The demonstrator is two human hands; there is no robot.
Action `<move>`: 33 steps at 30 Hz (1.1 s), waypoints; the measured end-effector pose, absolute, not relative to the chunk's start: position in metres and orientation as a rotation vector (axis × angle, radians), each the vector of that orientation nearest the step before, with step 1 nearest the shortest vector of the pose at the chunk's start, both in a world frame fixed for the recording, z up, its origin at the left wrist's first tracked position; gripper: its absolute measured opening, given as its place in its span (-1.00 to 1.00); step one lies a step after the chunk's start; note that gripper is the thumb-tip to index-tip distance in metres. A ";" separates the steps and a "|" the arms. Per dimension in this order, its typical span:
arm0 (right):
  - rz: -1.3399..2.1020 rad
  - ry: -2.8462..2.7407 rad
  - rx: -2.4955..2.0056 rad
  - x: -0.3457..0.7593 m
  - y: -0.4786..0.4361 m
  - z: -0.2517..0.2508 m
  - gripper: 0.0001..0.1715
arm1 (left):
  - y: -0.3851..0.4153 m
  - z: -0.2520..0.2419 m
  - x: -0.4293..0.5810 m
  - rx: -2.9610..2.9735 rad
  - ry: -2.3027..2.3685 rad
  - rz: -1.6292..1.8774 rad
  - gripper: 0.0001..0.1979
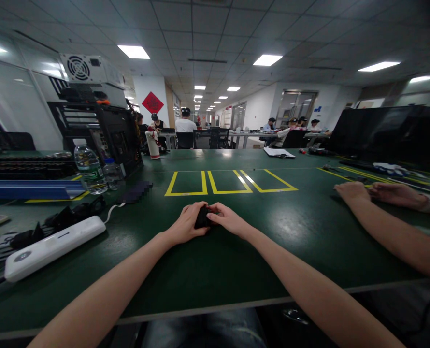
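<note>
A small black object (202, 218) sits between my two hands, just above or on the green tabletop (207, 270); its kind is too dark to make out. My left hand (186, 223) wraps round its left side, fingers over the top and thumb below. From the right, my right hand (226, 217) closes on it with thumb and fingertips. Much of the object is hidden by my fingers. Just beyond my hands, yellow tape outlines (186, 194) mark several boxes on the tabletop.
At left lie a white power strip (55, 247), black cables (73, 215), water bottles (90, 169) and an open computer case (117, 137). A white cup (152, 144) and a clipboard (279, 152) stand farther back. A co-worker's hands (352, 191) work at right, near a dark monitor (374, 133).
</note>
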State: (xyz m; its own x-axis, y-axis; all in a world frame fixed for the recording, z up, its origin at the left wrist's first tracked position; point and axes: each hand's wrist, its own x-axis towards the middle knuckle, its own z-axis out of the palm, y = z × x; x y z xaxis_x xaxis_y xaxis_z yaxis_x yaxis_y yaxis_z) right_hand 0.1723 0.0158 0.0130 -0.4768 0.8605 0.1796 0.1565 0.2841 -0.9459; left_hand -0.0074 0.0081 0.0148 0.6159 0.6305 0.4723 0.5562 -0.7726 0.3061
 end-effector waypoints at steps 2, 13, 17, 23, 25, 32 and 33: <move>1.241 -1.845 -0.874 0.172 0.014 0.014 -0.64 | 0.008 0.015 -0.008 2.711 1.000 0.871 -0.40; 1.173 -1.827 -0.831 0.169 0.014 0.014 -0.72 | 0.010 0.012 -0.007 2.714 1.007 0.889 -0.38; 1.218 -1.814 -0.869 0.170 0.016 0.012 -0.65 | 0.010 0.012 -0.007 2.714 1.005 0.882 -0.38; 1.255 -1.832 -0.833 0.172 0.017 0.012 -0.65 | 0.011 0.012 -0.008 2.720 0.994 0.876 -0.39; 1.251 -1.842 -0.797 0.172 0.015 0.014 -0.61 | 0.011 0.011 -0.008 2.722 0.997 0.875 -0.38; 1.234 -1.827 -0.812 0.170 0.012 0.017 -0.75 | 0.011 0.011 -0.008 2.711 0.994 0.890 -0.37; 1.231 -1.825 -0.821 0.170 0.013 0.016 -0.75 | 0.011 0.011 -0.008 2.710 0.994 0.891 -0.37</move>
